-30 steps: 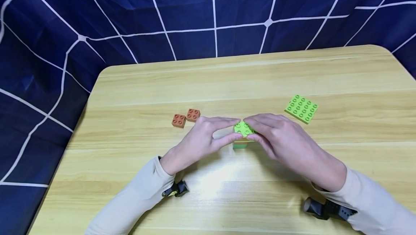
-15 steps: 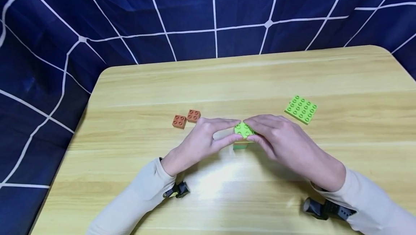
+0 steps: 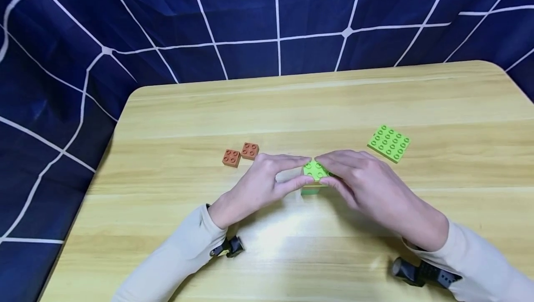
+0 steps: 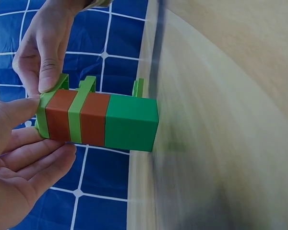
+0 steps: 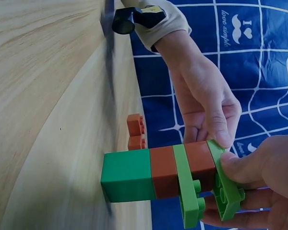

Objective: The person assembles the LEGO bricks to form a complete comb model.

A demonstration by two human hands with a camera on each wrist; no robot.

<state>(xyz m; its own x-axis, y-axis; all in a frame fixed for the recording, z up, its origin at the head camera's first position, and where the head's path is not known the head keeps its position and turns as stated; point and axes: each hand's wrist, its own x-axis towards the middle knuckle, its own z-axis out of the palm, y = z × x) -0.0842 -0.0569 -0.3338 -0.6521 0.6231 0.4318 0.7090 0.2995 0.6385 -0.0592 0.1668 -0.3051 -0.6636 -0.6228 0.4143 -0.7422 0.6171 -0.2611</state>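
Between my hands a tower of toy building bricks stands upright on the table. From the bottom, the left wrist view has a dark green block (image 4: 132, 123), a reddish-brown brick (image 4: 93, 117), a light green plate (image 4: 76, 117), another reddish-brown brick (image 4: 58, 116) and a top light green plate (image 4: 43, 120). My left hand (image 3: 260, 179) pinches the top plate between thumb and fingers from the left. My right hand (image 3: 371, 186) pinches the same plate from the right. In the right wrist view both light green plates jut out past the bricks on one side, and the lower overhang is uncovered.
Two loose reddish-brown bricks, a left one (image 3: 231, 158) and a right one (image 3: 250, 151), lie beyond my left hand. A square light green studded plate (image 3: 389, 143) lies beyond my right hand. Dark blue cloth with white lines (image 3: 246, 9) hangs behind the wooden table (image 3: 267, 112).
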